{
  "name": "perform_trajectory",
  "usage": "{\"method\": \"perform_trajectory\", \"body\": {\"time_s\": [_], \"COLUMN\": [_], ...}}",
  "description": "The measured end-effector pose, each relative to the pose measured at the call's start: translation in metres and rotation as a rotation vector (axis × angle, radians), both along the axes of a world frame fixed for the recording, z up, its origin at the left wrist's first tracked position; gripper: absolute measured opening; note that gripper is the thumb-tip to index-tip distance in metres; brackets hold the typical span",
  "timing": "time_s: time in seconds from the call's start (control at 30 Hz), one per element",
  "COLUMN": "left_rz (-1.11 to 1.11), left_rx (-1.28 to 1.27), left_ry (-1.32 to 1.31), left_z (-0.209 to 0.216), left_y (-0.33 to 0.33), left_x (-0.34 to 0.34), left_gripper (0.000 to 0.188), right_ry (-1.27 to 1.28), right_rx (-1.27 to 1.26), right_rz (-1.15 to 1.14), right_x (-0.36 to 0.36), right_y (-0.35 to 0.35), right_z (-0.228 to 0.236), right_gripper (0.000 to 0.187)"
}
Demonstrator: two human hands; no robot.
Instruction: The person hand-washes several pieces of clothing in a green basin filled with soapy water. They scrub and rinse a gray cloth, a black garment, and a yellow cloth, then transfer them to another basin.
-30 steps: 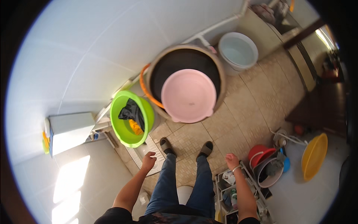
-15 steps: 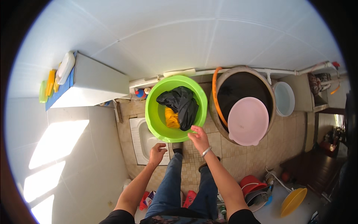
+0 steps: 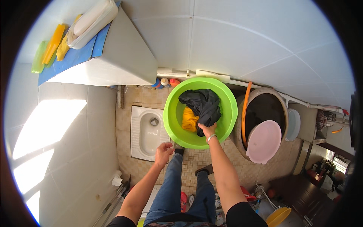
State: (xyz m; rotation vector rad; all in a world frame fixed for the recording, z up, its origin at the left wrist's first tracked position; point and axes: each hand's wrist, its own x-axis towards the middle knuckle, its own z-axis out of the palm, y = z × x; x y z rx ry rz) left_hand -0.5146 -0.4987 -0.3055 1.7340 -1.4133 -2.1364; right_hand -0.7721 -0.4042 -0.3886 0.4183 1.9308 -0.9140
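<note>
1. Touching the near end of black cloth with right hand, passed over the near rim of green tub; with thumb set apart from fingers, apparently suited to taking soft folds between them.
2. Impossible to tell how firmly closed on the fabric, with fingertips partly lost in it.
3. Holding nothing visible in left hand, loosely half-curled just outside the tub's near-left edge, perhaps free for balance.
4. Keeping black cloth beside yellow cloth within deep walls, probably to hold both together off the floor.
5. Set between squat toilet and vat, probably for easy reach.
6. Bridging the vat's near rim with pink basin, perhaps to save floor space.
</note>
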Motion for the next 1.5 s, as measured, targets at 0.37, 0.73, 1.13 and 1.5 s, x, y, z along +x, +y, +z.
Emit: {"method": "perform_trajectory", "body": {"time_s": [0.37, 0.73, 1.13, 1.5], "left_rz": [0.022, 0.103, -0.082, -0.439], "left_rx": [0.115, 0.170, -0.255, -0.541], "left_ry": [-0.036, -0.112, -0.063, 0.131], "left_z": [-0.009, -0.027, 0.008, -0.007], "left_y": [-0.013, -0.002, -0.016, -0.045], "left_x": [0.004, 0.047, -0.008, -0.111], "left_gripper": [0.027, 0.027, 0.045, 0.109], "right_ry": [0.048, -0.033, 0.958, 0.966], "right_rx": [0.180, 0.110, -0.139, -0.663], "right_rz": [0.127, 0.051, 0.365, 0.611], "right_x": [0.008, -0.009, 0.013, 0.040], "right_y": [-0.017, -0.008, 0.024, 0.011], "right_z": [-0.021, -0.011, 0.040, 0.163], "right_gripper": [0.112, 0.053, 0.037, 0.023]}}
